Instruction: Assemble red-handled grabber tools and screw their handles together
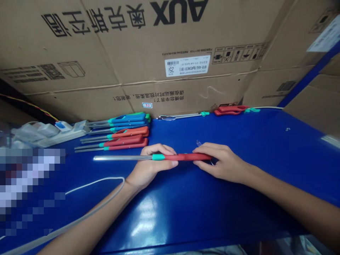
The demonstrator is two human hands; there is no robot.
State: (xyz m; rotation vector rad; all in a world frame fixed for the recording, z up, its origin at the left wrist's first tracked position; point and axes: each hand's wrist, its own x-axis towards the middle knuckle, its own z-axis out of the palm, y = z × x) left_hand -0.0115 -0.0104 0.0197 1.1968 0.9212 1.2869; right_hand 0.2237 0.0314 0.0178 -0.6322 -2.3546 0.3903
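Observation:
A red lighter (183,157) with a green collar and a long metal tube lies level between my hands, its tube pointing left. My left hand (152,164) pinches the body near the collar, thumb below and fingers above. At the other end, my right hand (220,161) holds the red handle between thumb and fingers. A small clear piece (198,143) shows beside the right fingertips; what it belongs to is hidden. Behind my left hand, several blue lighters (129,120) and several red and orange lighters (127,140) lie stacked, tubes to the left.
A large cardboard box (106,63) stands along the back of the blue table (170,219). Red handles (230,110) and thin metal rods (180,116) lie against it. A power strip (66,134) with plugs sits at left. A white cable (87,214) crosses my left forearm.

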